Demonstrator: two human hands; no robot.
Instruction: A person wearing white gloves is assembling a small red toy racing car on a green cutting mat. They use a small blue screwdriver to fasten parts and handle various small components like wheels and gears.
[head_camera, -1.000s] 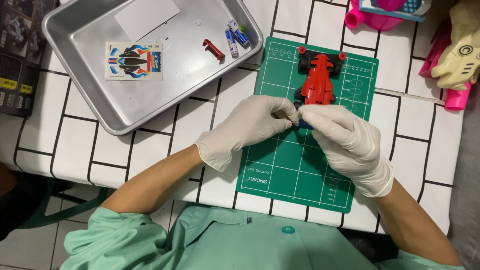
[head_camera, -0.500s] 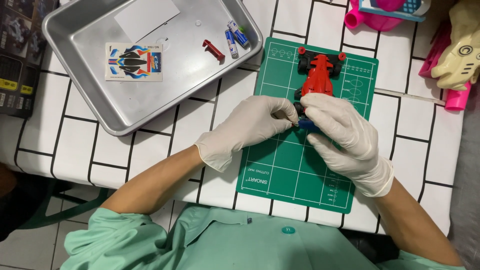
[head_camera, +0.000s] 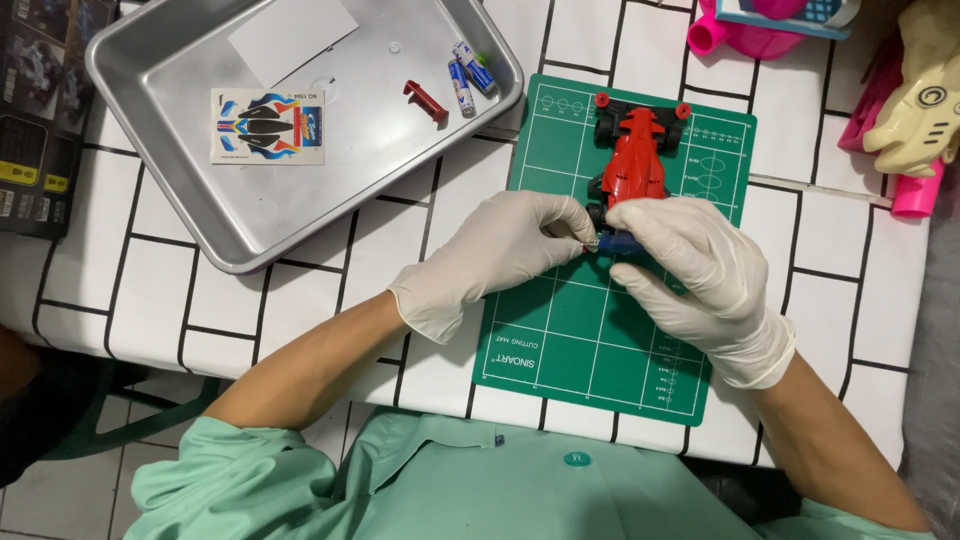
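Note:
A red toy racing car (head_camera: 634, 158) with black wheels lies on a green cutting mat (head_camera: 600, 330). My right hand (head_camera: 690, 275), in a white glove, grips the car's near end, where a small blue part shows under the fingers. My left hand (head_camera: 505, 255), also gloved, pinches something small at that same end, fingertips touching the right hand's. What the left fingers hold is too small to tell.
A metal tray (head_camera: 300, 210) at the upper left holds a sticker sheet (head_camera: 268, 126), a white card, a red plastic part (head_camera: 425, 102) and batteries (head_camera: 468, 76). Pink and cream toys (head_camera: 905, 110) crowd the upper right. A dark box (head_camera: 35, 110) lies at the left edge.
My right hand has slid slightly toward the car's near end and closed over it; the blue part now shows between the fingers. The left hand has barely moved.

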